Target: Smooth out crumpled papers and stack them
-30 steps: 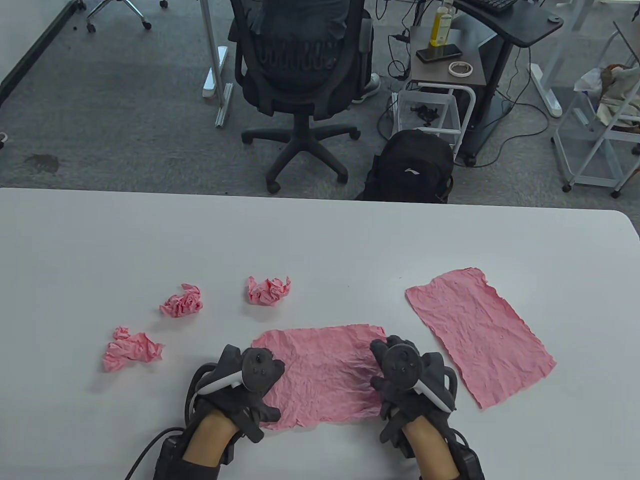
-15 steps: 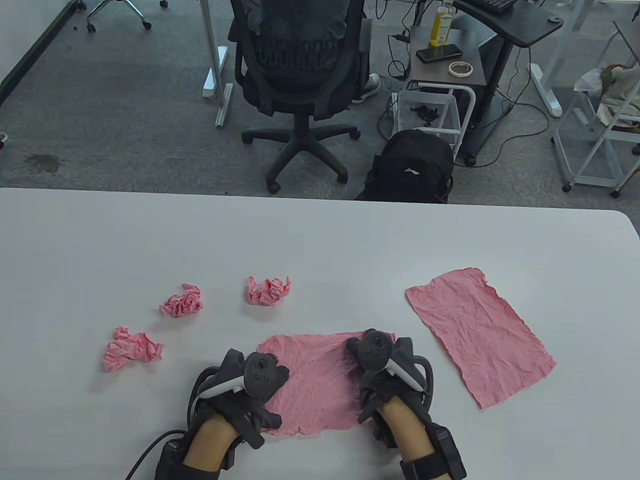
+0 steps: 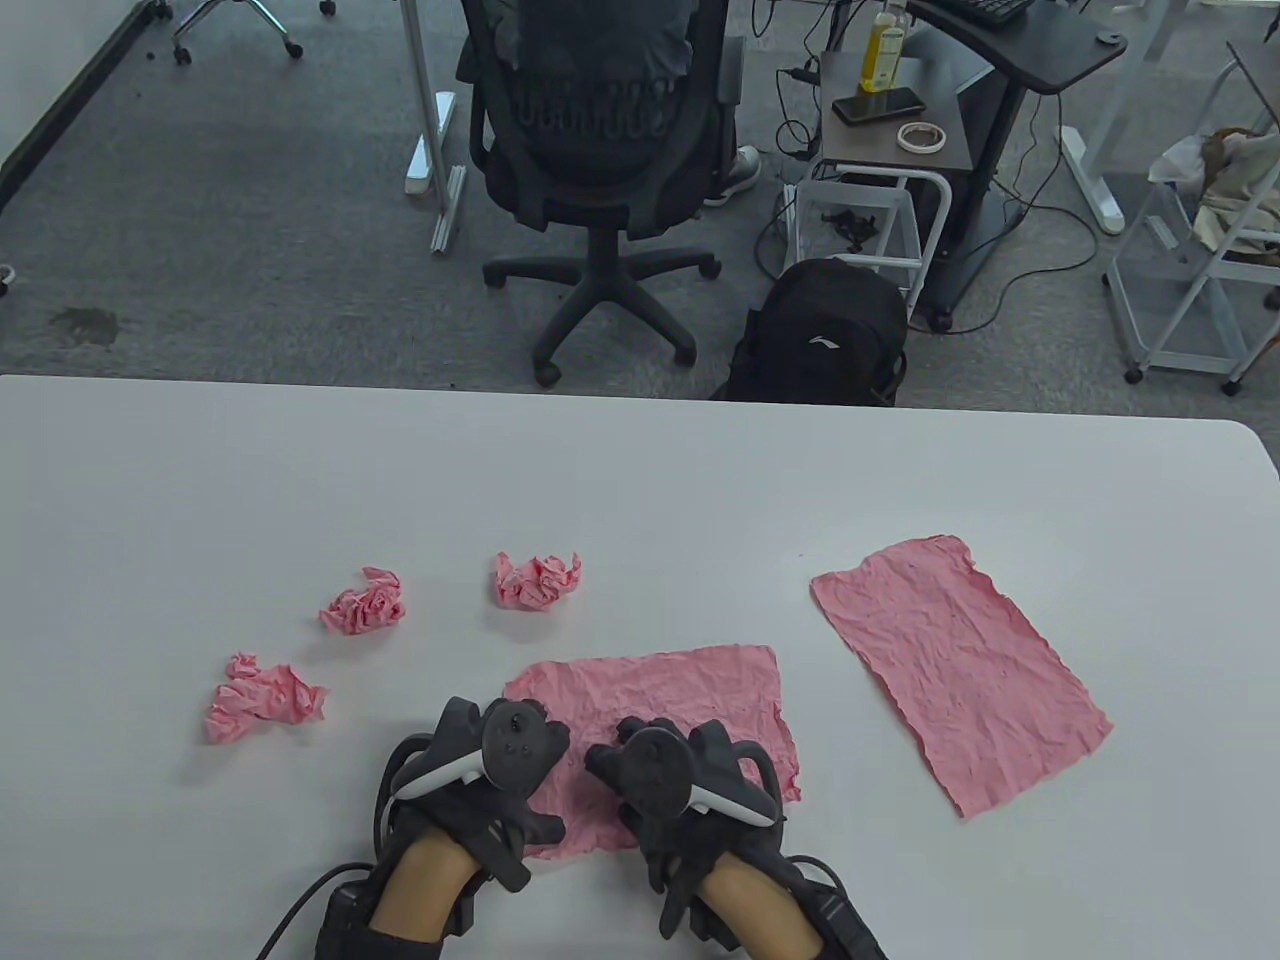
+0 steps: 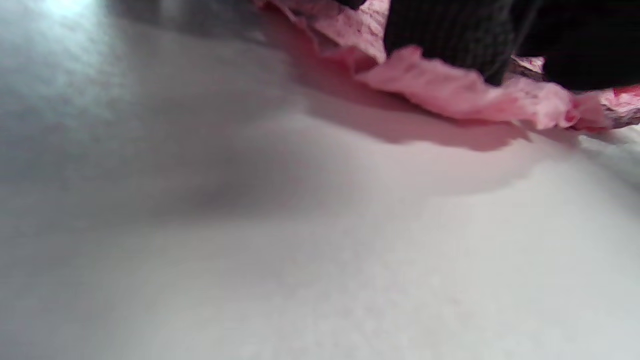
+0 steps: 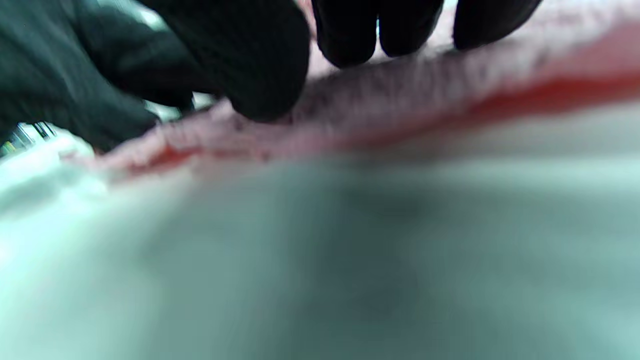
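White table [image 3: 640,480]. Far left: three pink crumpled balls, none touched: ball A [image 3: 262,698] nearest the front edge, ball B [image 3: 364,603] behind it, ball C [image 3: 537,580] further right and near the back edge of the sheet. Centre front: the sheet [image 3: 690,710], mostly spread but wrinkled, lies flat on the table with both hands on its front-left part. Left hand [image 3: 495,765] rests on the sheet's left end; left wrist view shows a gloved finger [image 4: 445,35] pressing down on the ruffled paper edge [image 4: 450,90], nothing gripped that I can see. Right hand [image 3: 665,785] sits just beside the left one, on the sheet's middle; right wrist view (blurred, very close) shows fingertips [image 5: 350,35] spread and pressed flat onto the paper [image 5: 400,95], thumb down too, palm-down rather than closed round anything. The sheet's right half is uncovered. Far right: flat sheet [image 3: 955,670], already smoothed, lies angled and well apart from both hands.
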Available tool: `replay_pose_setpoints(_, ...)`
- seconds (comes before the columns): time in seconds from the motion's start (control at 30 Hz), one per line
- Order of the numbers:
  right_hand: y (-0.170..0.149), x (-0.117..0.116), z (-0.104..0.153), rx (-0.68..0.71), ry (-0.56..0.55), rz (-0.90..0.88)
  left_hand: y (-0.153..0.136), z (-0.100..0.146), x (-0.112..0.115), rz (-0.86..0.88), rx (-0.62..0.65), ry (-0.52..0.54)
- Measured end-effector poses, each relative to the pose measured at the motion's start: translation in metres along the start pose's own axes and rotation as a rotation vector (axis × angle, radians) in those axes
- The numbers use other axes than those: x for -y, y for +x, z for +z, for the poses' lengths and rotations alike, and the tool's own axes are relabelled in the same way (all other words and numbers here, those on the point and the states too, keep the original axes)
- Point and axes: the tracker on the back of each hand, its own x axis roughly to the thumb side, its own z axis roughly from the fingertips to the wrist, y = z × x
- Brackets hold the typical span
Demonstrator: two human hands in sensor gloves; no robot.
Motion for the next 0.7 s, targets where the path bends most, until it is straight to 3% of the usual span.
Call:
replay_pose_setpoints(0.07, -0.016, 0.005, 0.002, -0.001, 0.015, -0.056, 0.0, 0.0, 0.0, -0.002, 0.0, -0.001)
replay_pose_setpoints(0.23, -0.081, 0.017, 0.024, -0.262, -0.038, -0.247, -0.001, 0.0, 0.0, 0.016, 0.009, -0.021)
replay_pose_setpoints(0.3, -0.097, 0.02, 0.034, -0.375, -0.032, -0.219, -0.003, 0.002, 0.001, 0.019, 0.013, -0.026)
replay_pose_setpoints(0.4, -0.102, 0.022, 0.041, -0.415, -0.07, -0.197, -0.004, 0.003, 0.002, 0.029, 0.017, -0.032)
replay_pose_setpoints(0.47, -0.093, 0.024, 0.041, -0.387, -0.132, -0.135, -0.004, 0.003, 0.001, 0.023, 0.019, -0.039)
replay_pose_setpoints(0.6, -0.039, 0.027, 0.033, -0.102, -0.26, 0.017, -0.005, 0.002, 0.002, 0.032, 0.024, -0.042)
replay_pose_setpoints(0.7, 0.005, 0.013, 0.02, 0.08, -0.175, 0.082, -0.006, 0.003, 0.002, 0.03, 0.022, -0.044)
